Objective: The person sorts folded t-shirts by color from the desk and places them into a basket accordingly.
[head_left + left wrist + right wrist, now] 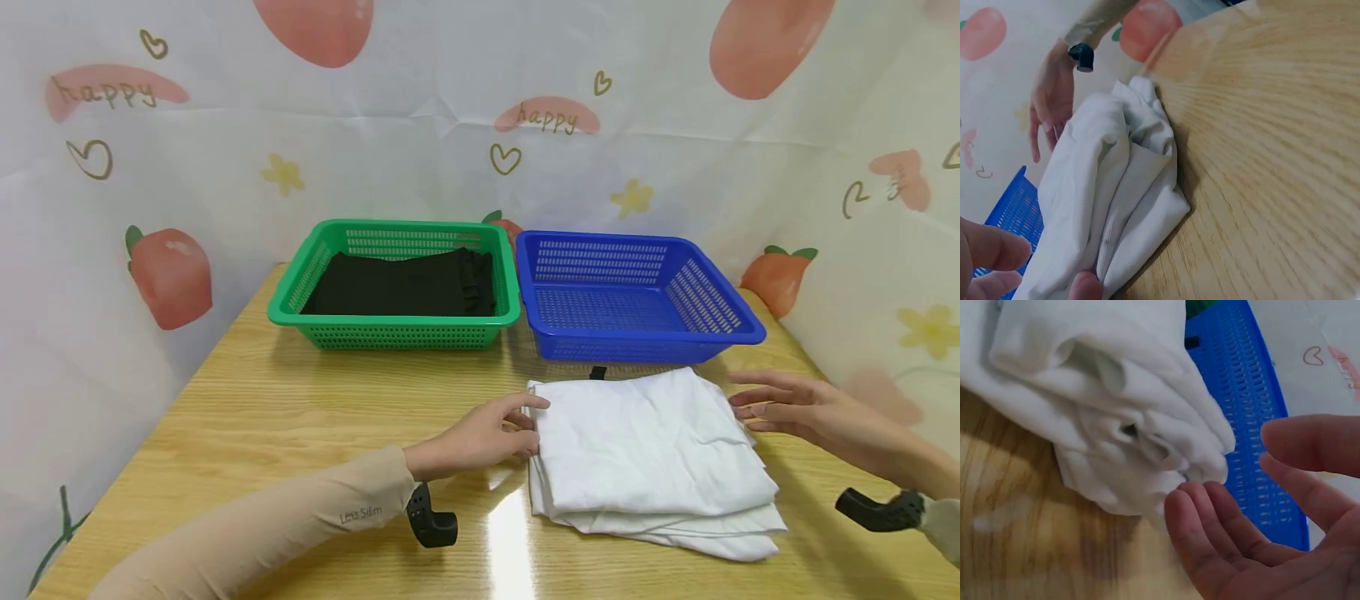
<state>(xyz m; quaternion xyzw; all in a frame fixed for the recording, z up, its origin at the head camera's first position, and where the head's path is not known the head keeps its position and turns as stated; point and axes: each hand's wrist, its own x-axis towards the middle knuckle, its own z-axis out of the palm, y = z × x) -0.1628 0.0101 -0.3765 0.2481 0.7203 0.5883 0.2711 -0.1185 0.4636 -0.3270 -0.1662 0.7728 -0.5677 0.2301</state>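
A thick pile of folded white cloth (pixel 652 446) lies on the table in front of the blue basket. At its left edge is my left hand (pixel 483 433), fingers loosely bent and touching the edge. In the left wrist view the left thumb (pixel 1087 287) meets the cloth's side, with the other fingers apart from it. Just off the right edge hovers my right hand (pixel 813 408), its fingers spread and relaxed. The right wrist view has the fingertips (pixel 1179 503) close beside the loose folds, with nothing held between thumb and fingers; whether they touch I cannot tell.
Behind stand a green basket (pixel 393 320) with folded black cloth (pixel 397 283) inside and, right against it, a blue basket (pixel 645 337). A small black piece (pixel 597 372) shows between the white cloth and the blue basket. A printed white sheet (pixel 420 158) hangs around the wooden table (pixel 300 425).
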